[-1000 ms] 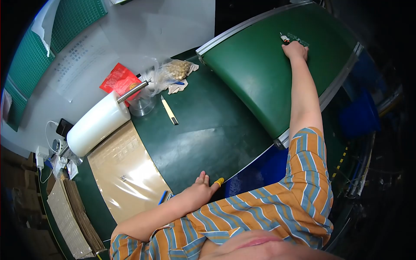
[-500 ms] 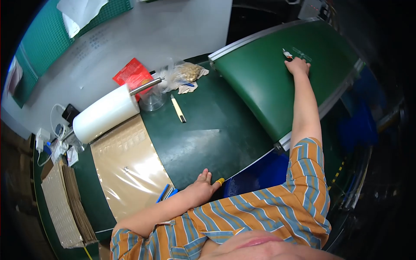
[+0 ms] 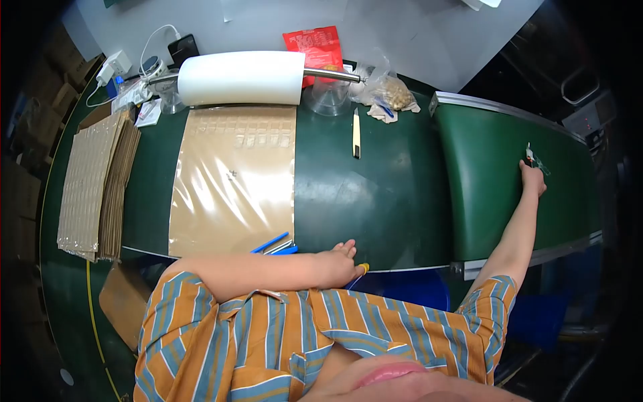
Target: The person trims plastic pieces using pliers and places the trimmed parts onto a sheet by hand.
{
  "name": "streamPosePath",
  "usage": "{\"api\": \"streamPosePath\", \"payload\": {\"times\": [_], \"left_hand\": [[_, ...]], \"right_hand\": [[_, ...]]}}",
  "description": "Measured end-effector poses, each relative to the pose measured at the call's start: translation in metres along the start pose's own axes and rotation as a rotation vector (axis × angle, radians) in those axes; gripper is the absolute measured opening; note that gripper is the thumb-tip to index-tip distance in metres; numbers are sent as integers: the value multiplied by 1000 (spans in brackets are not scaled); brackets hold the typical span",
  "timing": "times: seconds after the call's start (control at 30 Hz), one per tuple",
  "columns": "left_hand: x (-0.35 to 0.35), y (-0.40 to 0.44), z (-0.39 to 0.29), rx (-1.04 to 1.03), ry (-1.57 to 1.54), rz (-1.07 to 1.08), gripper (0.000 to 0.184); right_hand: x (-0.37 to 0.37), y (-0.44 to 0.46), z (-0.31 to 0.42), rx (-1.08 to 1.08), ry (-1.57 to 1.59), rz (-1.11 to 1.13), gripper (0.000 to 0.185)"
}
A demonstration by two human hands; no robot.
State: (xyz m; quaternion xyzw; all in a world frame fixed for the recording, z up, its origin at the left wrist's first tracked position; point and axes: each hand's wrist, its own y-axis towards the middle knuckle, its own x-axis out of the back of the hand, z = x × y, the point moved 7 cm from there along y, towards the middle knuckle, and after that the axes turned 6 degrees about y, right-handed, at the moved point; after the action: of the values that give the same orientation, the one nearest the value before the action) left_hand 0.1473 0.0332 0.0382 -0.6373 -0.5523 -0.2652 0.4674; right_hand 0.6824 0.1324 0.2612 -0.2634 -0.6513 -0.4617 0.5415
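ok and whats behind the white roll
Behind the white roll, a black phone-like device shows at the left and a red packet at the right, before a grey wall. The packet's lower left corner and anything lying directly behind the roll are hidden.

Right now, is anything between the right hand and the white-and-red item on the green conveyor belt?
Nothing visible is. The right hand reaches right up to the white-and-red item on the green conveyor belt; the utility knife lies off the belt.
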Motion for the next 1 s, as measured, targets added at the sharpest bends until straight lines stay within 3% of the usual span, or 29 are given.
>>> {"api": "streamPosePath", "payload": {"times": [0.13,0.23,0.3,0.33,0.37,0.4,0.43,0.5,0.57,0.7,0.77,1.0], "left_hand": [[6,-4,-2,16,70,-35,41],[1,-2,-2,60,61,-106,40],[-4,-1,6,82,-2,-163,43],[3,-5,7,66,-37,-189,46],[13,-14,6,51,-71,-213,49],[22,-23,3,57,-118,-262,51],[25,-30,3,69,-168,-308,53],[15,-32,15,55,-305,-602,40],[4,-41,27,189,-500,-705,30],[-40,-52,35,378,-1414,-585,25],[-55,-60,26,388,-1572,-494,24],[-62,-79,10,332,-1535,-311,28]], "right_hand": [[-12,-38,11,210,198,-82,78],[1,-149,36,381,501,-36,57],[6,-238,52,607,837,-48,45],[17,-289,60,618,917,-3,49],[4,-322,56,714,841,-175,57],[3,-361,56,684,900,-26,65],[-15,-395,48,684,831,-109,73],[-24,-460,42,707,786,-76,78],[-31,-509,34,748,806,-78,77],[-37,-573,15,815,821,-62,77],[-37,-598,9,914,894,-85,77],[-48,-635,3,994,966,-69,79]]}}
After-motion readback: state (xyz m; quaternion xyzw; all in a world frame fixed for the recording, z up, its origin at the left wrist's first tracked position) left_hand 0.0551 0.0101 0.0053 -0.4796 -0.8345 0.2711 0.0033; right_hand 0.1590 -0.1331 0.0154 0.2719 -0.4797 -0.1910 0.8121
